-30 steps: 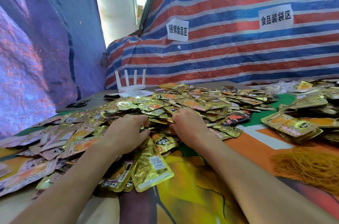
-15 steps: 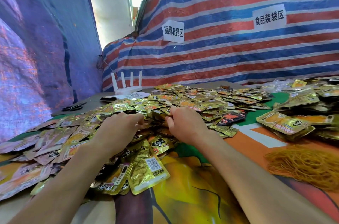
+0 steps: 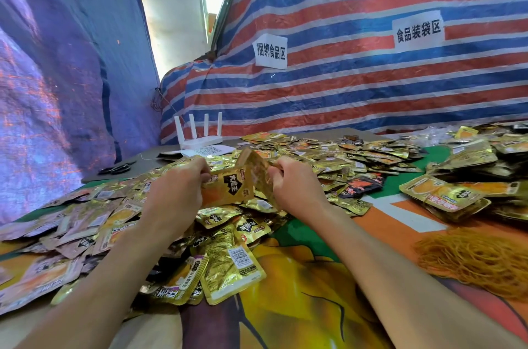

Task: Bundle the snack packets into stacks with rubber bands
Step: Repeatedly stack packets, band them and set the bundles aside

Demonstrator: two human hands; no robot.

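- Snack packets (image 3: 228,188): glossy gold foil, crinkled.
- Rubber bands (image 3: 474,260): matt tan rubber.
- Striped tarpaulin (image 3: 357,97): woven plastic, creased.
- Router (image 3: 200,142): smooth white plastic.

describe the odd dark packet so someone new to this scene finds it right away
Start at the big heap of gold snack packets in front of the striped tarp. Follow its near right edge, just right of the right hand. The dark packet there is black with red print, while its neighbours are shiny gold.

Gold snack packets (image 3: 228,188) — raised, above heap (image 3: 328,154)
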